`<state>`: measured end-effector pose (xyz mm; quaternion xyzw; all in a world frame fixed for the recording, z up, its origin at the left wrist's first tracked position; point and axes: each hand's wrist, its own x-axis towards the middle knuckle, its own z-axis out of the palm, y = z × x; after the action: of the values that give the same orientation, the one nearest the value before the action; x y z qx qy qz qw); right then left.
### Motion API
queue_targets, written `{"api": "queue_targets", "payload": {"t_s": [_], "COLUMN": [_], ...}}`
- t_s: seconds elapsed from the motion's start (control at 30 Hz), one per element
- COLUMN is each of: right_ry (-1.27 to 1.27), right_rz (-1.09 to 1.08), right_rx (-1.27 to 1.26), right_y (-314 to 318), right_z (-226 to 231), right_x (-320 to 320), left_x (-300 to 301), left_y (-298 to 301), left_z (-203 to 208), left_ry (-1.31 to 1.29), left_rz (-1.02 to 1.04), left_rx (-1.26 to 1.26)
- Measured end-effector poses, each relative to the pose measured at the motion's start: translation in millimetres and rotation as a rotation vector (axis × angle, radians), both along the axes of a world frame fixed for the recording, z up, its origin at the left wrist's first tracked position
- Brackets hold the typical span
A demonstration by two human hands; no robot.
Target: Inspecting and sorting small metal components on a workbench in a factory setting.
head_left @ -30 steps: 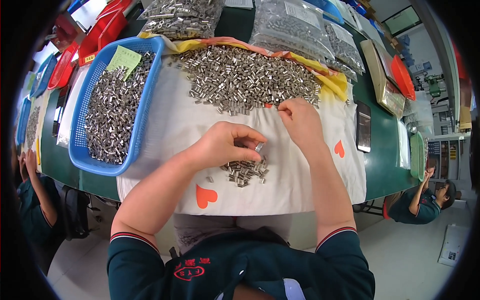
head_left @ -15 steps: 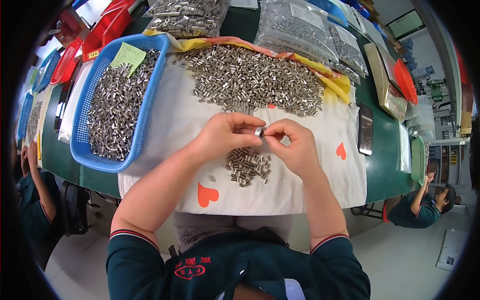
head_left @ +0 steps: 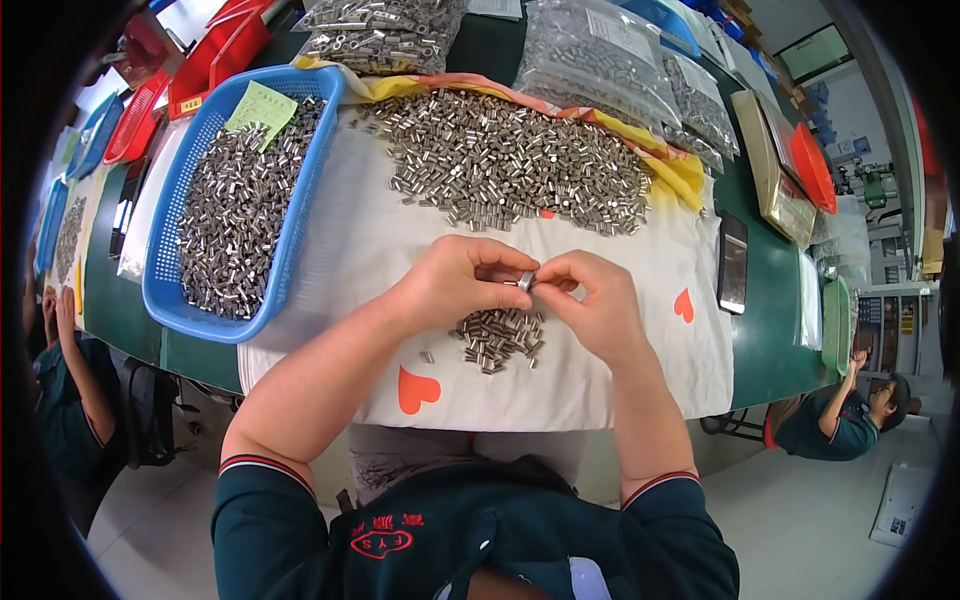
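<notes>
While I look down through the head view, the left hand (head_left: 455,285) holds a shiny metal ring (head_left: 525,282) between thumb and forefinger, out at the fingertips. The right hand (head_left: 600,300) meets it from the right, thumb and forefinger drawn narrow at its side; whether they pinch a pin or only touch the ring, I cannot tell. The ring sits between the two hands, about equally near to both, its bright band running roughly away from the person, across the line joining the fingertips. Just nearer the person, partly under the hands, lies a small pile of metal cylinders (head_left: 497,342) pointing every way on the white cloth (head_left: 540,395); the large heap of cylinders (head_left: 520,160) spreads beyond the hands. To the left stands a blue perforated basket (head_left: 235,331), full of similar pieces.
</notes>
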<state>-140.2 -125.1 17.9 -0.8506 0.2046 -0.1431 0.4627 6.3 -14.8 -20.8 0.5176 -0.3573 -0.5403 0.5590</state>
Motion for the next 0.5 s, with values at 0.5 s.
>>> {"api": "queue_targets", "payload": {"t_s": [0.5], "right_ry": [0.106], "right_rz": [0.064], "right_rx": [-0.669], "right_y": [-25.8], "right_z": [-21.7], "right_x": [46.4], "left_x": [4.1], "left_y": [4.5], "left_z": [8.4], "left_ry": [-0.237], "left_rz": [-0.179], "left_rx": [0.008]}}
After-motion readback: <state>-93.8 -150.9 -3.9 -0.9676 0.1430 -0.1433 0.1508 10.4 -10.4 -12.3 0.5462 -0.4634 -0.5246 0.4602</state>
